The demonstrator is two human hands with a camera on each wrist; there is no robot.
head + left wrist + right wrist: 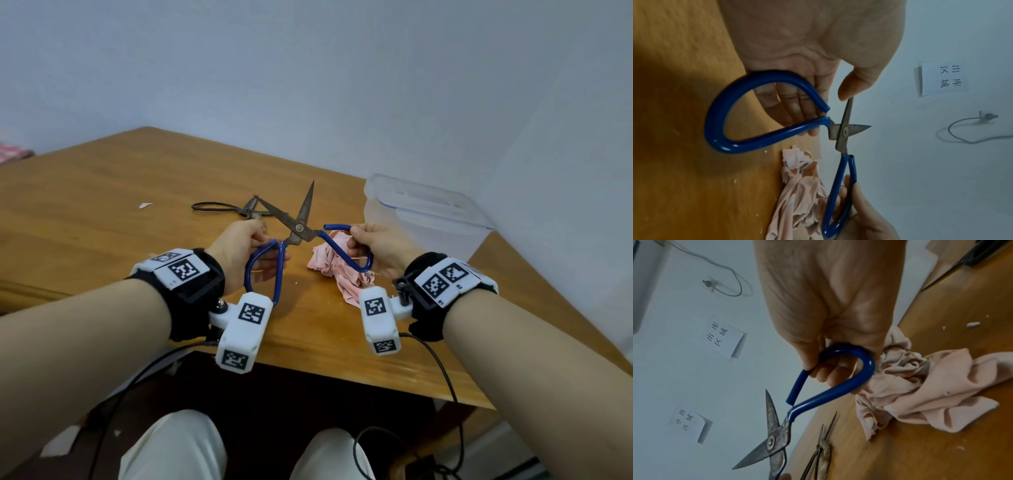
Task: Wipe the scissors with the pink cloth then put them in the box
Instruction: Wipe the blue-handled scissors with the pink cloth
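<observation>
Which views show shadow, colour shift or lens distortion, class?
Head view: even light, table edges bowed by the wide lens. Left wrist view: dark shadow beside the blue-handled scissors, dim and soft. Right wrist view: pink cloth looks washed-out peach, slightly noisy.

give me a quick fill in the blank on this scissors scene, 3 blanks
1. The blue-handled scissors are held with their blades ____.
2. The pink cloth lies on the ____.
3. The left hand and right hand each grip one blue ____ of the scissors.

Missing words: open; table; handle
</observation>
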